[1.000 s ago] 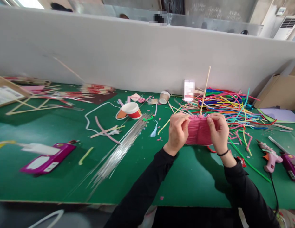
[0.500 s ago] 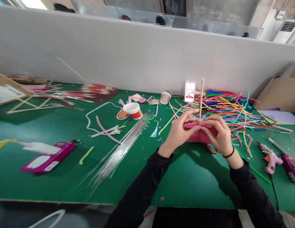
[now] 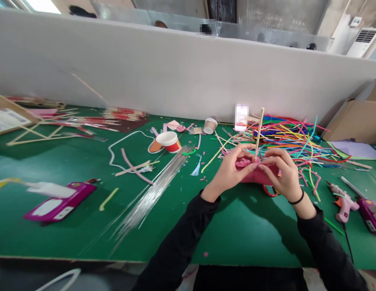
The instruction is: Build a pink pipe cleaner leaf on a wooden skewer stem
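Note:
Both hands are on a pink craft piece [image 3: 256,176], which has a bumpy top edge and a smoother lower side. A pale wooden stick [image 3: 259,131] rises from it, tilted slightly right at the top. My left hand [image 3: 233,169] is closed on the piece's left side, thumb near the stick's foot. My right hand [image 3: 280,169] pinches at its right side, close to the left thumb. Fingers hide much of the piece and the stick's lower end. Below the right hand, a red loop [image 3: 268,190] shows in part.
Colourful pipe cleaners [image 3: 291,137] are heaped behind my hands. A pink glue gun [image 3: 344,202] lies to the right, a purple tool [image 3: 62,204] at left. A bundle of clear thin rods [image 3: 154,192], a paper cup [image 3: 170,142] and a blue tassel [image 3: 197,165] lie between.
The stick's top has tipped to the right and sits slightly lower. My right hand has shifted a little right, and its fingers have changed position at the pink piece.

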Tool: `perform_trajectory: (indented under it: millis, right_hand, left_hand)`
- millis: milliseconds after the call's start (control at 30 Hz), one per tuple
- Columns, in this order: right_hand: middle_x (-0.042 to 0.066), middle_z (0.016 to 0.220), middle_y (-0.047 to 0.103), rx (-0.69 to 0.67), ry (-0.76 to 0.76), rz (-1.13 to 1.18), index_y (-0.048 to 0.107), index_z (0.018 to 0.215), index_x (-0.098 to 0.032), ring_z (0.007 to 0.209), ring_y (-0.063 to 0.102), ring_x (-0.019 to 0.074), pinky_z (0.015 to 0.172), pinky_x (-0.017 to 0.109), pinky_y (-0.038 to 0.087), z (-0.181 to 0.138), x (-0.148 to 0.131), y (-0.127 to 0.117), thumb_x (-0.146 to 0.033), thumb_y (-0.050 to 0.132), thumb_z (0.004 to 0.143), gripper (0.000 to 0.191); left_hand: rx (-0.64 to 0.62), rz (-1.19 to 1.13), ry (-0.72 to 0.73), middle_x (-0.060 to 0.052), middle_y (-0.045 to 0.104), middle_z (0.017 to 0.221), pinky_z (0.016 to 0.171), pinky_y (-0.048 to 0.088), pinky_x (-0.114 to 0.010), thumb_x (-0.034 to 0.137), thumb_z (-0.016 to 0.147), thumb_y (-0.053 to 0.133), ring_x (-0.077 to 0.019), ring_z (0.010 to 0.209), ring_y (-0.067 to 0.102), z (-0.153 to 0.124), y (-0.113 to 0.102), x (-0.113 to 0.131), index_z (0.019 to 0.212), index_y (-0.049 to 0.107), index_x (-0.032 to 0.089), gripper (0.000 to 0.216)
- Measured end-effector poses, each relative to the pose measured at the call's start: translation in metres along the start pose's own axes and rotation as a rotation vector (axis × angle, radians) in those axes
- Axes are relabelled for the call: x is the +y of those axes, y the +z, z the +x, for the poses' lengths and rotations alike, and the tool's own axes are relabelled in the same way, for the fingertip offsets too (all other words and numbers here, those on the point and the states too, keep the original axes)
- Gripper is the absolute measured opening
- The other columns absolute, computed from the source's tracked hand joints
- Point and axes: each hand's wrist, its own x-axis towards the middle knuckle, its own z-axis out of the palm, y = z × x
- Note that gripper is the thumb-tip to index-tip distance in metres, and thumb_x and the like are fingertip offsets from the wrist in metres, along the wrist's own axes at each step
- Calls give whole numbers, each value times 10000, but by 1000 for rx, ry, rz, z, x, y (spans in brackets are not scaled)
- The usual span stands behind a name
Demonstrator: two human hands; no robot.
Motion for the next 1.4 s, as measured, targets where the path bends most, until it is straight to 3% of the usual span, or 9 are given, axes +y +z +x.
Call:
perform_trajectory:
  millis: [133,233,367,500,600,767,1000,1200,1400]
  right_hand:
    - [66,981,693,74,133,42,623,978,-233,910,683,216,784,371,581,-1,0,6,-296,686,874,137]
    - [42,911,725,26,199,79,636,997,-231,813,699,198,723,325,578,-2,2,6,-355,717,849,209]
    - [24,851,743,-30,247,172,680,923,-224,748,698,174,708,292,562,1,1,2,-358,717,846,159]
    - [20,753,728,-90,467,314,700,835,-204,661,663,163,628,274,530,5,-2,1,-434,724,814,232]
    - [27,761,731,-125,567,399,700,809,-199,697,663,180,661,290,530,7,-3,2,-466,744,774,273]
    - [32,829,735,-141,606,472,702,850,-200,774,664,195,745,316,524,6,-4,4,-420,755,755,246]
    - [2,700,634,-74,655,500,651,749,-197,664,555,151,642,276,456,6,-8,10,-412,701,787,225]
    - [-27,664,539,-127,702,627,554,679,-206,640,481,129,616,254,394,8,-11,10,-426,682,785,275]
    - [-28,699,561,-229,751,759,548,669,-201,691,511,138,680,266,404,12,-10,2,-419,703,786,292]
  left_hand:
    - [20,57,14,-81,716,1054,885,565,-331,259,890,655,-195,973,711,-1,0,0,1205,542,227,336]
    - [10,86,13,-88,715,1072,869,564,-324,252,892,649,-196,963,710,-2,-3,1,1218,541,223,344]
    - [-31,95,37,-81,716,1064,875,554,-317,252,900,638,-192,970,704,-2,-5,5,1247,534,222,364]
    - [-47,61,24,-61,716,1006,840,554,-295,276,897,649,-180,934,700,-3,-4,8,1250,540,207,376]
    - [-32,64,9,-43,713,958,831,547,-281,263,889,652,-165,895,694,-3,-3,10,1234,552,197,365]
    - [22,91,4,-24,707,913,851,540,-283,221,879,628,-158,880,694,-2,-2,12,1198,575,196,324]
    - [18,45,-59,-28,695,893,746,559,-250,199,825,643,-153,817,685,-1,0,17,1158,593,184,337]
    - [1,-23,-104,-36,684,915,729,565,-241,216,831,655,-142,803,667,-4,3,19,1117,615,183,291]
    - [-49,-89,-130,-25,657,885,697,564,-214,224,844,640,-125,782,650,-4,3,23,1099,625,174,261]
